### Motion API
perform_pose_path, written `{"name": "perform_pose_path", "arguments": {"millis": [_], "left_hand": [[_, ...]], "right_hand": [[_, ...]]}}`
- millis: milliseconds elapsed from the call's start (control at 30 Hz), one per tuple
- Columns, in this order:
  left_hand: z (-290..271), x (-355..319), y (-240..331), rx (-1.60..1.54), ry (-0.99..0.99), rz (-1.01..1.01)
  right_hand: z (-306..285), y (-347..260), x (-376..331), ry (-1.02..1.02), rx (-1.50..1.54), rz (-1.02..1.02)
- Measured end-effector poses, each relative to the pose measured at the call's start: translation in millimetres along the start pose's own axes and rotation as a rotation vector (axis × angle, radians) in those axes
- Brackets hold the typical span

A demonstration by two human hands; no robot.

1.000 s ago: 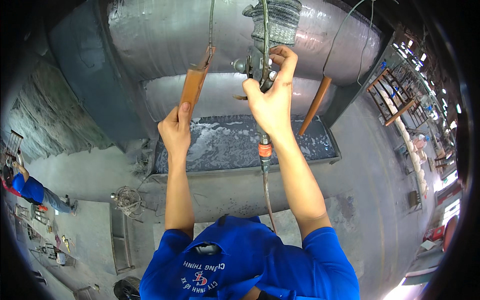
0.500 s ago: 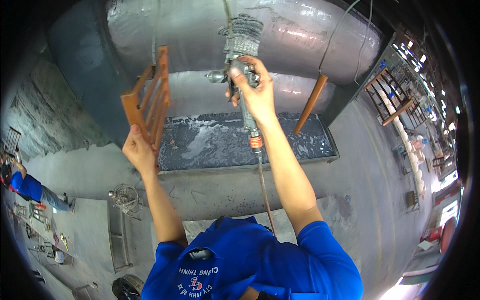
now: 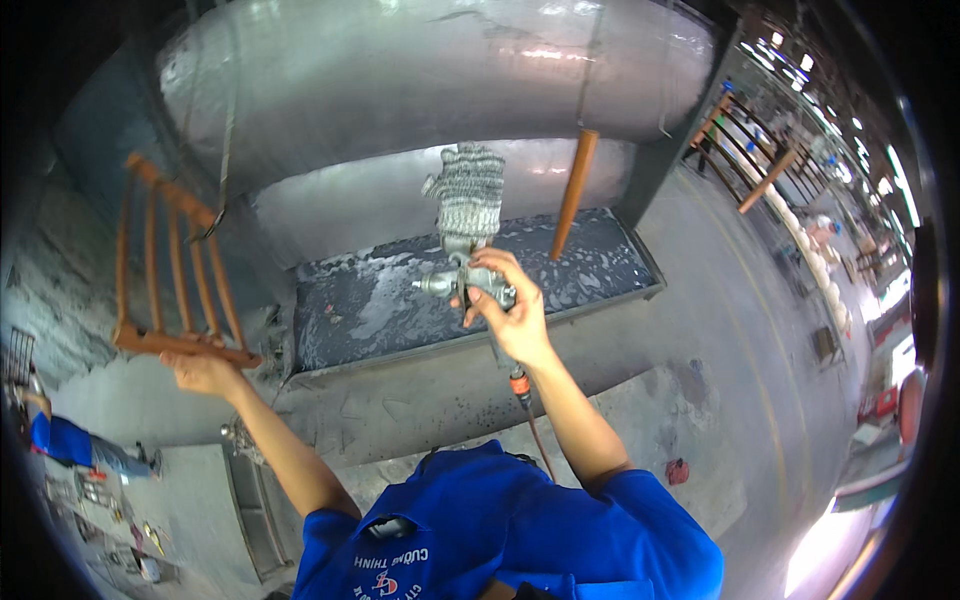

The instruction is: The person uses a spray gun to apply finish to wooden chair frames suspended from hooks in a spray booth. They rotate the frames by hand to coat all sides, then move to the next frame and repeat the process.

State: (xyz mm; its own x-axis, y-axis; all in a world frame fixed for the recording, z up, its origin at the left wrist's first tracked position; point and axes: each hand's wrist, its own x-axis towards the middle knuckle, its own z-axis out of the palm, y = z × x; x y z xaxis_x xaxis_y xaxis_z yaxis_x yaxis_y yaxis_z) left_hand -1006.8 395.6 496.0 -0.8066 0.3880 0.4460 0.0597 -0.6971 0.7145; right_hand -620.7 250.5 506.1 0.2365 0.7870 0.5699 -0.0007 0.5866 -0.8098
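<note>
Good work here probably means aiming the spray gun squarely and tilting the frame's slats evenly toward it. The right hand is closing around the gun, fingers bent, nozzle pointing left, forearm reaching forward. The left hand is gripping the lower rail of the slatted chair-back frame, arm stretching outward. Beyond, a wooden leg is hanging near the trough.

I see open room above the trough, between the slatted wooden frame and the spray gun. A hanging wooden bar obstructs my way right of the gun; a hooked wire crowds the frame's upper corner, and a hose trails below the right grip.
</note>
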Motion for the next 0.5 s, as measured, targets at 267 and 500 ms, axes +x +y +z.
{"name": "perform_pose_path", "arguments": {"millis": [267,500], "left_hand": [[-12,53,6,-0.070,0.130,-0.095],[-97,46,-112,0.514,-0.051,-0.252]], "right_hand": [[-60,-26,-52,0.175,-0.262,-0.148],[-97,-56,-91,0.498,-0.420,-0.337]]}}
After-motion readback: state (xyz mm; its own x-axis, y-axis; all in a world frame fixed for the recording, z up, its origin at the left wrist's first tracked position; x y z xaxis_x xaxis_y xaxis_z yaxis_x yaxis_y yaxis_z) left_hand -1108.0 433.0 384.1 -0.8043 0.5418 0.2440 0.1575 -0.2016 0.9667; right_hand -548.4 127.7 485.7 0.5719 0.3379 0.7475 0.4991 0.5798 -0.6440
